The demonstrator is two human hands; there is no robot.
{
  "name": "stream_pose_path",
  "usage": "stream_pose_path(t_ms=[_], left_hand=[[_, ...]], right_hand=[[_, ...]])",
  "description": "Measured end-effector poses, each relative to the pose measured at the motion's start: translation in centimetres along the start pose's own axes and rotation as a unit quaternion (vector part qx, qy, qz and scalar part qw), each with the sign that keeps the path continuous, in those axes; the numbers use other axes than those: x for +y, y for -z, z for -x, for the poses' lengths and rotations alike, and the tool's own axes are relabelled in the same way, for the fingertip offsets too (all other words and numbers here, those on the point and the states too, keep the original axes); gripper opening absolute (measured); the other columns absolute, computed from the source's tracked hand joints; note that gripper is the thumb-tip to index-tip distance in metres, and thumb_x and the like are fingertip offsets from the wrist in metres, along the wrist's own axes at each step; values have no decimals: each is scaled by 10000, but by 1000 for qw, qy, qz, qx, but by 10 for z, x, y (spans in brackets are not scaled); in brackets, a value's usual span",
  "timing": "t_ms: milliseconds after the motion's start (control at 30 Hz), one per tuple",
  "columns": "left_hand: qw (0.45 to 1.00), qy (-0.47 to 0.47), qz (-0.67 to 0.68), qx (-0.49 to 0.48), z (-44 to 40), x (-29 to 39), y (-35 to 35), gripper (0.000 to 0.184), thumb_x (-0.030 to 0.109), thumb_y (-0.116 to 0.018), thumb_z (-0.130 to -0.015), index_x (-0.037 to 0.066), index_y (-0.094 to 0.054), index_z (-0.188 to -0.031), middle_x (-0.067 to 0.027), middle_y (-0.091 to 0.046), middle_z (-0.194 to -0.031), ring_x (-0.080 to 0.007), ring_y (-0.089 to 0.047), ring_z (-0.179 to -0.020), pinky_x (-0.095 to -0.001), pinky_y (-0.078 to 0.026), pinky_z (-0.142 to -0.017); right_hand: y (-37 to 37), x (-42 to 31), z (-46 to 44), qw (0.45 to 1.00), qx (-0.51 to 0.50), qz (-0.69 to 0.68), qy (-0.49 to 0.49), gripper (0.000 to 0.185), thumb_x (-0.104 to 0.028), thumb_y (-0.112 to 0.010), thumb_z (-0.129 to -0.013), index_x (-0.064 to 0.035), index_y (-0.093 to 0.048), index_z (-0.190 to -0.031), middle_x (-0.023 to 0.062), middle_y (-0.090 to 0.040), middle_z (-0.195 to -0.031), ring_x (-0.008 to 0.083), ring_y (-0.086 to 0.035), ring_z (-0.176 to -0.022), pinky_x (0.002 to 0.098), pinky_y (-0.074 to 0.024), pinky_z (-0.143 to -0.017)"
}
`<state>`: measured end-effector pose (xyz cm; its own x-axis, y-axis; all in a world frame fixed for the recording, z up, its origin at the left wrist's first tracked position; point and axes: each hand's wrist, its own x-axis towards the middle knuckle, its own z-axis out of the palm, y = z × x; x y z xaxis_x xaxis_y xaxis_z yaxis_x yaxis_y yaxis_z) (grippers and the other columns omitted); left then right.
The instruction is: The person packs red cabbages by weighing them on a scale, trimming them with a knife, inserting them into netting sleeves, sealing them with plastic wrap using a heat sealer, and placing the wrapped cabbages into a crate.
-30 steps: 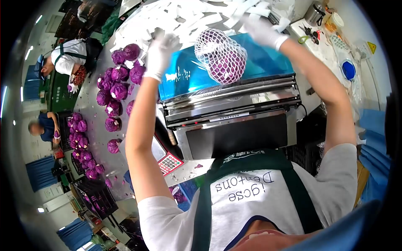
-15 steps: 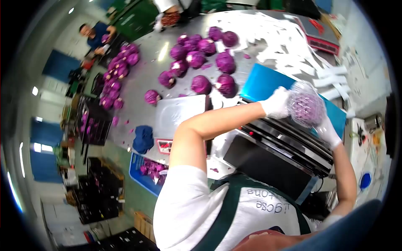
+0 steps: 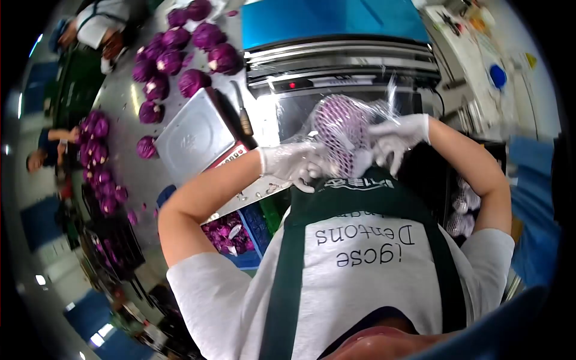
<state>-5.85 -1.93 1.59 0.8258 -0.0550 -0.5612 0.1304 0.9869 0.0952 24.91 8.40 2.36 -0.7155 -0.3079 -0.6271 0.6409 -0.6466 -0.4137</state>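
Note:
A red cabbage [image 3: 342,123] in a white foam net, with clear plastic film around it, is held in front of my apron. My left hand [image 3: 294,163], in a white glove, grips the film and net on the lower left side, its fingers curled. On the other side my right hand [image 3: 397,141], gloved too, holds the wrapping with bent fingers. Loose film sticks up above the cabbage. Just beyond stands a wrapping machine [image 3: 342,57] with metal rollers, a lit red light and a blue top plate [image 3: 336,23].
Several bare red cabbages [image 3: 208,36] lie on the metal table [image 3: 129,129] at left. A scale with a pale tray [image 3: 198,135] stands nearer, a knife [image 3: 245,117] beside it. Below is a blue crate [image 3: 255,231] of purple leaves. Two people [image 3: 102,24] are farther left.
Both hands have brought the cabbage from over the blue plate back towards my chest. The film now stands out loosely around it. My view has turned to the right and downward.

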Motion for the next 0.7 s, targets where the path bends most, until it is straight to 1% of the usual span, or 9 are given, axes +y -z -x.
stream_pose_path(t_ms=[100,233,300,333,400,467,533,567,700], left_hand=[[990,-91,108,-21,5,-29,22,626,521,-486,-939,11,-521,-1300,-43,-591,-930,-109,-557,-708,-535,-463,-950],[960,-210,184,-25,33,-49,16,705,498,-319,-962,-65,-389,-1380,-259,-520,-1313,-351,-580,-1120,-610,-370,-1028],[951,-239,194,-3,52,-54,15,839,597,-217,-935,-90,-354,-1398,-291,-441,-1392,-386,-549,-1177,-612,-325,-1062],[951,-265,162,14,59,-54,2,682,472,-301,-983,-52,-352,-1417,-285,-458,-1377,-348,-563,-1171,-564,-412,-1016],[931,-302,-41,200,49,-72,23,734,533,-309,-992,-78,-393,-1389,-242,-497,-1358,-320,-553,-1189,-493,-437,-1005],[835,-361,-221,352,44,-77,-1,434,383,-460,-1005,10,-627,-1151,-145,-677,-1049,-203,-665,-887,-326,-541,-748],[761,-443,-157,447,35,-80,9,436,408,-450,-1006,19,-645,-973,-73,-661,-758,-152,-612,-601,-279,-475,-539],[748,-456,-111,469,37,-80,14,381,322,-441,-1026,15,-657,-958,23,-499,-576,-63,-423,-489,-218,-315,-451],[768,-509,167,352,68,-85,8,347,307,-442,-1024,33,-610,-893,32,-444,-518,-46,-331,-387,-197,-256,-381]], right_hand=[[-4,36,4,988,8,-125,88,775,-589,-301,-978,34,-267,-1438,255,-504,-1302,335,-539,-1201,553,-524,-868],[-39,54,28,940,100,-187,266,746,-568,-256,-995,47,-401,-1390,242,-560,-1271,335,-563,-1184,464,-479,-968],[-62,65,28,919,269,-69,279,535,-400,-433,-1000,51,-540,-1267,193,-646,-1144,244,-659,-1007,317,-548,-837],[-73,67,24,891,358,29,276,437,-319,-491,-995,45,-593,-1214,169,-674,-1094,209,-683,-937,275,-556,-798],[-83,77,3,827,453,2,333,262,-195,-520,-980,11,-665,-1049,98,-699,-937,128,-678,-795,212,-536,-679],[-91,81,-14,718,536,-34,442,253,-196,-500,-990,-2,-663,-991,54,-667,-828,101,-638,-683,204,-498,-591],[-93,77,-19,654,584,-98,472,242,-205,-487,-1002,-23,-639,-956,-1,-589,-722,59,-550,-565,174,-412,-498],[-89,79,-17,630,588,-131,490,245,-213,-487,-1003,-26,-637,-954,-5,-577,-714,50,-526,-548,165,-387,-481],[-69,111,-4,621,502,-321,510,227,-231,-495,-1002,-28,-587,-961,-42,-476,-661,42,-404,-507,185,-290,-423]])
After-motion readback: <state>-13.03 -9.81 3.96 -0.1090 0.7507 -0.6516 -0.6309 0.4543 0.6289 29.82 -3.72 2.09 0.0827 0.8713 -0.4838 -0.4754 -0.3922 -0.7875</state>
